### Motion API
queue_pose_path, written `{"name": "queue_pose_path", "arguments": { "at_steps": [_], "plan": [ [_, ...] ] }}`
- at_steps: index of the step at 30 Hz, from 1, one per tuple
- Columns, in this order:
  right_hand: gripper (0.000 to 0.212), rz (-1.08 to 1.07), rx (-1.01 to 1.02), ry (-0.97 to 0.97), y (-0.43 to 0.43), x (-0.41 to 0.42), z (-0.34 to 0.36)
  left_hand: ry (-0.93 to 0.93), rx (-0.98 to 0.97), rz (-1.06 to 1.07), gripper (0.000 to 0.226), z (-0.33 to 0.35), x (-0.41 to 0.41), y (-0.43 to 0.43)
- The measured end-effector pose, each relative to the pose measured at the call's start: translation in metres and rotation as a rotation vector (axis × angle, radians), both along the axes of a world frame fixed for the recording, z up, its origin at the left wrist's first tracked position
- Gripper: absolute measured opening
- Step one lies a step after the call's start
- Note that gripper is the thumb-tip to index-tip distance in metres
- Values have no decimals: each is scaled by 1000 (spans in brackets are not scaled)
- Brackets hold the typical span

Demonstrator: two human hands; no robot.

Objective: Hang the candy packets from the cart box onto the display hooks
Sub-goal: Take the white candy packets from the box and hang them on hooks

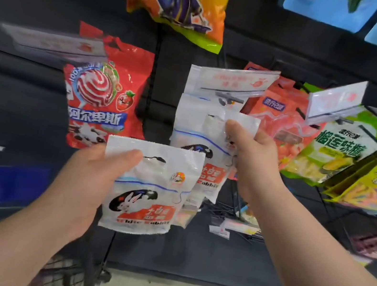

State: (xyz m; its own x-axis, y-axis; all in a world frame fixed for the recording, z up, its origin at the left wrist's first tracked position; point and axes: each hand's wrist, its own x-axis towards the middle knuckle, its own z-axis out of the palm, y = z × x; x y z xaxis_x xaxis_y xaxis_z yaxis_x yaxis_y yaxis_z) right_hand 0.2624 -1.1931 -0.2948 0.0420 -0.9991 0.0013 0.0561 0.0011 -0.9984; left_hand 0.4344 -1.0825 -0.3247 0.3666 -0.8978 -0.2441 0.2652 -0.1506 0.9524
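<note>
- The left hand (91,176) holds a white candy packet (148,193) in front of the display, low and apart from the hooks. It pinches the top left corner: the thumb lies flat on the front, and the other fingers are behind the packet and hidden.
- The right hand (256,152) pinches a second white packet (211,134) at its upper right edge, with the thumb pressed on the front. This packet is just under the display hook (228,97). I cannot tell if its hole is on the hook.
- The packets look like thin plastic film with loose sweets inside, so I judge them light and soft. They will probably bend and swing, and may be a little slippery.
- The flat sealed strip at the top seems the stiffest part. The best hold is there, just beside the hang hole (154,159), so that the hole stays free for the hook.
- A red lollipop packet (105,93) and a green packet (337,149) hang on the hooks at each side.
- A wire cart (68,278) shows at the bottom edge; the box is not in view.
</note>
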Motion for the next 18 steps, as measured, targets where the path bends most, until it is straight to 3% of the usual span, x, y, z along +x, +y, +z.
{"name": "queue_pose_path", "arguments": {
  "at_steps": [7, 18],
  "plan": [
    [8, 5, -73, -87, -26, 1, -1, -8, -49, 2, 14, -7, -2, -24],
    [19, -52, -154, 9, -45, 8, -7, 10, -79, -43, 15, -13, -7, -43]
  ]
}}
